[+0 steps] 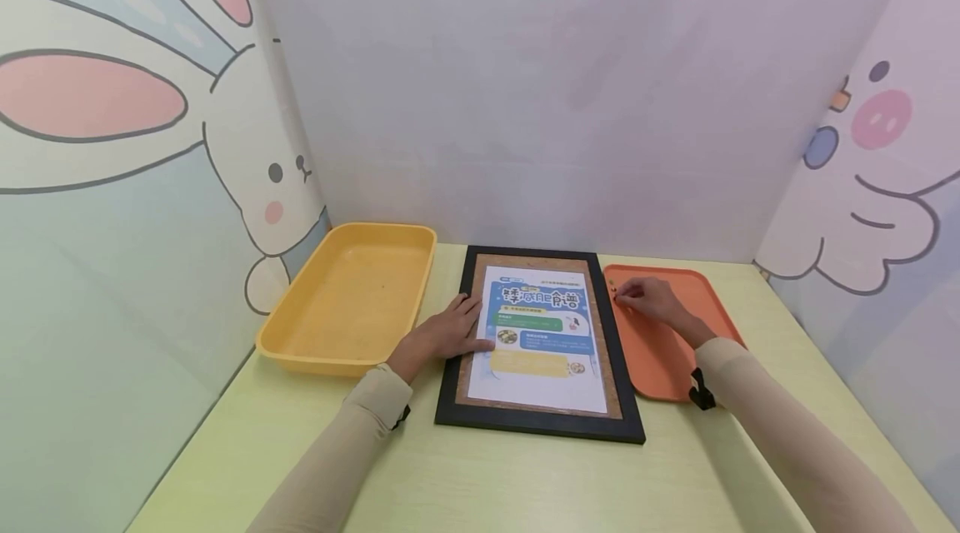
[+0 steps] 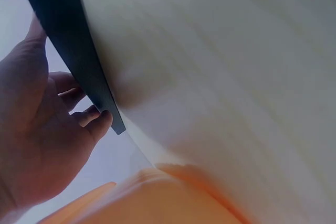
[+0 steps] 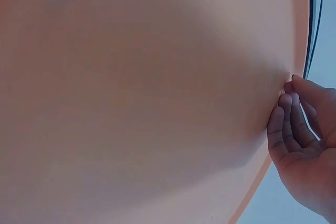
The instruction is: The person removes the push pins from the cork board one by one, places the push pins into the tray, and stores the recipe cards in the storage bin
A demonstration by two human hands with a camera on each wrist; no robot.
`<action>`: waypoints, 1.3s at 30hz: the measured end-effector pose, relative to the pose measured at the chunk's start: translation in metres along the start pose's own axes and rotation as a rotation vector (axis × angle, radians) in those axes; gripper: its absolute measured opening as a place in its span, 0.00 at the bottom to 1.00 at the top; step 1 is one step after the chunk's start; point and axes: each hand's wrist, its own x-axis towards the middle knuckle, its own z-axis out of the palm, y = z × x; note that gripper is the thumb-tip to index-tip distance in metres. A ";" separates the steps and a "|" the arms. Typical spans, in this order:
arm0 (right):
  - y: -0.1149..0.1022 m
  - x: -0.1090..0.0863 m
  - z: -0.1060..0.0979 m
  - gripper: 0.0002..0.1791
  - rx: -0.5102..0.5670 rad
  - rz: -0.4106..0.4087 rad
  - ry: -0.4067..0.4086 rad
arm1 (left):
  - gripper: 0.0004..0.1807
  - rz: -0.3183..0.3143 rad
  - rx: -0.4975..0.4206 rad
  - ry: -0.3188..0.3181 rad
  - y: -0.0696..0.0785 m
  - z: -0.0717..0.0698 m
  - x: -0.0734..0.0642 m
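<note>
A printed paper sheet (image 1: 536,390) with blue, green and yellow panels lies on a brown cork-like board in a black frame (image 1: 540,425). My left hand (image 1: 453,328) rests across the frame's left side, fingers extended and the thumb reaching onto the sheet. From the left wrist, that hand (image 2: 47,129) shows beside the dark frame edge (image 2: 86,61). My right hand (image 1: 652,300) is over the left part of an orange tray (image 1: 660,362), thumb and fingertips together beside tiny coloured pieces (image 1: 612,285). In the right wrist view the right hand's (image 3: 304,135) fingertips meet near the tray rim; whether a piece is between them is unclear.
A deep yellow tray (image 1: 352,300) stands left of the frame on the pale wooden table (image 1: 487,483). The orange tray lies close along the frame's right side. A whitish wall (image 1: 540,100) rises behind, with cartoon-printed panels on both sides.
</note>
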 end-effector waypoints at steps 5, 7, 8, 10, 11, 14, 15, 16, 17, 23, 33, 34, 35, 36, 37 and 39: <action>0.000 -0.001 0.001 0.06 0.000 -0.007 -0.002 | 0.54 -0.001 0.014 0.001 0.000 0.000 0.000; 0.000 -0.001 0.001 0.07 -0.002 -0.010 0.001 | 0.54 -0.002 0.016 0.001 0.000 0.000 0.000; 0.000 -0.001 0.001 0.07 -0.003 -0.014 0.002 | 0.54 -0.004 0.014 0.001 0.001 0.000 -0.001; 0.001 -0.002 0.002 0.07 -0.004 -0.019 0.004 | 0.54 -0.007 0.010 0.001 0.002 -0.001 -0.002; 0.001 -0.002 0.002 0.07 -0.003 -0.023 0.006 | 0.54 -0.008 0.010 -0.001 0.003 -0.001 -0.003; 0.000 -0.003 0.002 0.07 -0.001 -0.027 0.009 | 0.53 -0.007 0.009 -0.001 0.004 -0.002 -0.004; 0.000 -0.004 0.002 0.07 0.000 -0.024 0.009 | 0.53 -0.005 0.010 0.000 0.004 -0.002 -0.004; 0.000 -0.004 0.002 0.07 0.001 -0.021 0.009 | 0.53 -0.005 0.012 0.000 0.004 -0.002 -0.004; -0.001 -0.004 0.002 0.08 0.001 -0.018 0.008 | 0.53 -0.004 0.014 0.001 0.004 -0.002 -0.004; -0.002 -0.006 0.001 0.10 0.000 -0.017 0.007 | 0.54 -0.006 0.019 0.008 0.002 0.000 -0.003; -0.018 -0.016 -0.002 0.14 0.013 -0.031 -0.001 | 0.54 0.002 -0.049 0.031 0.002 0.000 -0.004; -0.020 -0.017 -0.002 0.15 0.012 -0.028 -0.002 | 0.54 0.002 -0.058 0.033 0.002 0.000 -0.004; -0.022 -0.018 -0.002 0.15 0.010 -0.027 -0.006 | 0.54 0.001 -0.069 0.036 0.002 0.000 -0.005; -0.024 -0.018 -0.002 0.15 0.009 -0.025 -0.008 | 0.54 0.001 -0.084 0.040 0.003 -0.001 -0.005; -0.026 -0.019 -0.002 0.15 0.009 -0.024 -0.011 | 0.54 0.000 -0.094 0.046 0.003 -0.001 -0.006; -0.030 -0.020 -0.002 0.15 0.010 -0.027 -0.018 | 0.55 -0.002 -0.118 0.061 0.003 -0.002 -0.006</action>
